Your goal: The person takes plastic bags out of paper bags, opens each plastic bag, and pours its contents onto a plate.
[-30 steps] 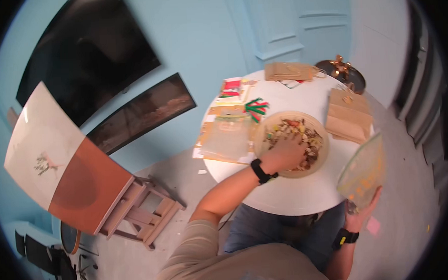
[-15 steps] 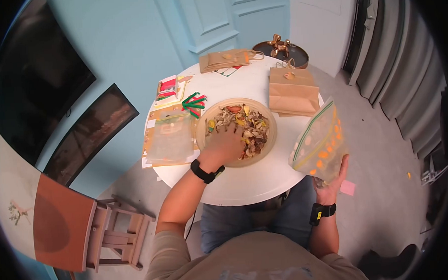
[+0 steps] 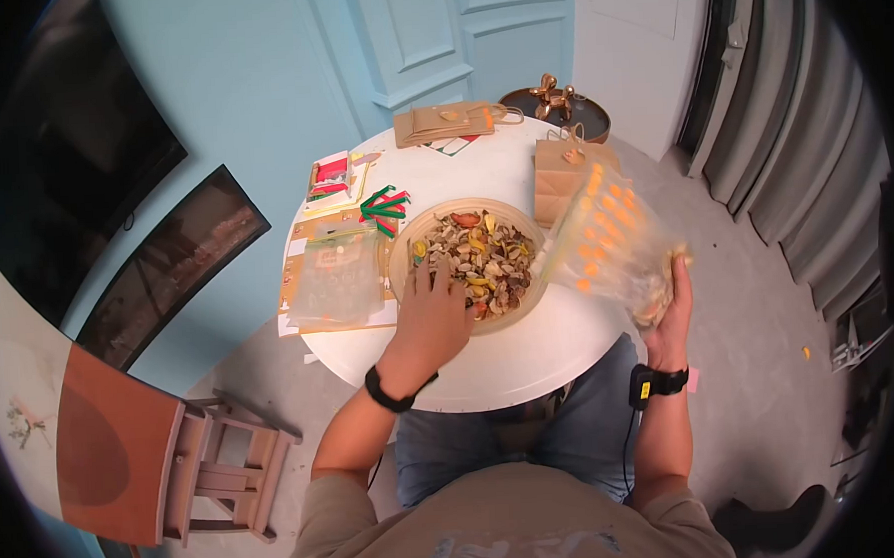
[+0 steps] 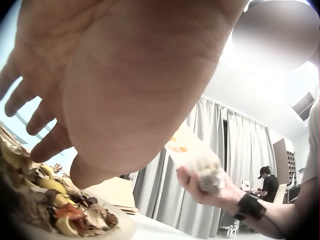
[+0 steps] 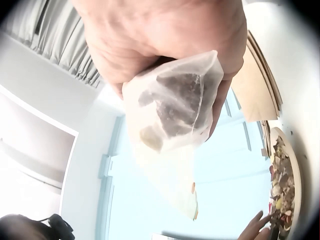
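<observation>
A round, pale bowl (image 3: 469,205) on the white table holds a mix of dried pieces (image 3: 504,268), brown, cream, yellow and reddish. Over its near left side lies my left hand (image 3: 427,325), palm down with fingers extended and fingertips at the pieces. The left wrist view shows those fingers spread above the mix. To the right of the bowl, my right hand (image 3: 672,319) grips a translucent zip bag (image 3: 605,237) with orange print by its bottom end. The bag leans left, its top edge near the bowl's rim. Dark and pale pieces (image 5: 177,105) sit in its bottom.
Flat clear bags (image 3: 335,279) lie left of the bowl, with red and green ribbons (image 3: 384,212) behind them. A brown paper bag (image 3: 552,180) stands back right; more folded paper bags (image 3: 445,122) lie at the far edge. A wooden easel (image 3: 226,468) stands at left.
My left hand has drawn back toward me and slightly left, uncovering more of the mix. My right hand has raised the zip bag's bottom and tilted its top toward the bowl. The head view has turned.
</observation>
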{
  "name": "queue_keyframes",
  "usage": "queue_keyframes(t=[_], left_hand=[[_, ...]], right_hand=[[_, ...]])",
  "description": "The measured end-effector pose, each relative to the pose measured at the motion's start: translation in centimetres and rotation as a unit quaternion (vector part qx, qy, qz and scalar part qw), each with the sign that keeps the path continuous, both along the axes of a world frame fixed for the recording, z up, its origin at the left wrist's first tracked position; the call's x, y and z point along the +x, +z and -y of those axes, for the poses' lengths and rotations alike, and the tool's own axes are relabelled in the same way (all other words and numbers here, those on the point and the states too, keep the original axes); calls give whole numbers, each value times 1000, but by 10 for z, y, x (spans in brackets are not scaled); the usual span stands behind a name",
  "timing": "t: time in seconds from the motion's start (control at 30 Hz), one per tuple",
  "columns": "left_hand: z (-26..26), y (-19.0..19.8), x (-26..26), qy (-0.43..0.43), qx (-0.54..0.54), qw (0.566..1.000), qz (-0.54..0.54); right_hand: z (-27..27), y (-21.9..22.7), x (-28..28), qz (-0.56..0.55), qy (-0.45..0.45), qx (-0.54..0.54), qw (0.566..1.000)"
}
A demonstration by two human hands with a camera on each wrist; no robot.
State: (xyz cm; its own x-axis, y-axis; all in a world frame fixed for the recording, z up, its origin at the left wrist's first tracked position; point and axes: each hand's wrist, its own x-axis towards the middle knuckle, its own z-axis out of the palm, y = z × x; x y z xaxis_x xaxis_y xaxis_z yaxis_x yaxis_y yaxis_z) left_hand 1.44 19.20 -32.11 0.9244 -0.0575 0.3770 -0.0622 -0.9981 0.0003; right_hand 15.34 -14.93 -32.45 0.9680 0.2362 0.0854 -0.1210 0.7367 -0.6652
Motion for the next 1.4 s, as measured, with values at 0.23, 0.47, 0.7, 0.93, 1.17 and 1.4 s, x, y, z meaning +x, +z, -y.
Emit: queue_keyframes(t=[0.23,0.47,0.7,0.93,1.17,1.4], left_hand=[[27,-16,-83,-63,-147,984,74],[22,-62,-109,-61,-199,970,124],[24,-77,-102,-40,-188,971,145],[24,-79,-102,-35,-198,969,140],[24,-79,-102,-20,-187,974,127],[24,-76,-102,-22,-182,975,124]], right_hand=[[-46,80,49,122,15,-235,964],[-142,121,80,283,97,-500,813],[-192,129,94,355,63,-682,637],[-219,158,104,377,70,-697,605],[-241,203,90,428,65,-720,542],[-244,243,74,444,26,-705,552]])
